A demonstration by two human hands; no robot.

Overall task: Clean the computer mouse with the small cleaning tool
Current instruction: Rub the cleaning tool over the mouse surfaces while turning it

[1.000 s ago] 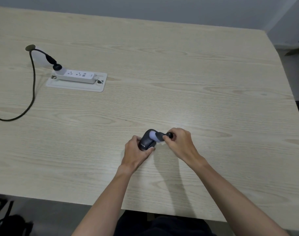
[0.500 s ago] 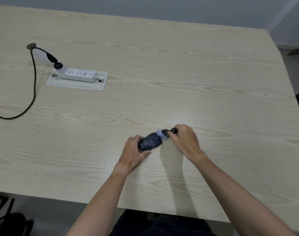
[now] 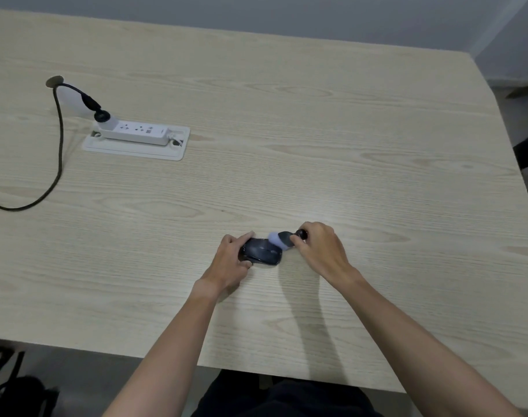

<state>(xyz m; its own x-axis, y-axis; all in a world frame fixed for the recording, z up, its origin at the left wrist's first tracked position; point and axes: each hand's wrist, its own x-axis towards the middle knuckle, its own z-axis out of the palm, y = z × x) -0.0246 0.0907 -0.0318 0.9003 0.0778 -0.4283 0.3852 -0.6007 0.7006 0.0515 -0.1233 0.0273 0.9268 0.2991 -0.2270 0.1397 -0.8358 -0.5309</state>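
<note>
A dark computer mouse [image 3: 262,251] lies flat on the light wooden table [image 3: 316,130], near its front edge. My left hand [image 3: 229,260] grips the mouse's left end, thumb on the near side and fingers over the far side. My right hand [image 3: 319,251] pinches the black handle of a small cleaning brush [image 3: 282,239]. Its pale lilac bristle head rests against the mouse's far right end.
A white power strip [image 3: 133,132] sits in a white recessed tray [image 3: 136,150] at the left, with a black cable [image 3: 58,145] looping off the table's left edge. A dark bag [image 3: 13,389] lies on the floor at lower left.
The mouse was tipped up on its side a second ago; it now lies flat on the table. The brush has shifted from the mouse's side to its far right end.
</note>
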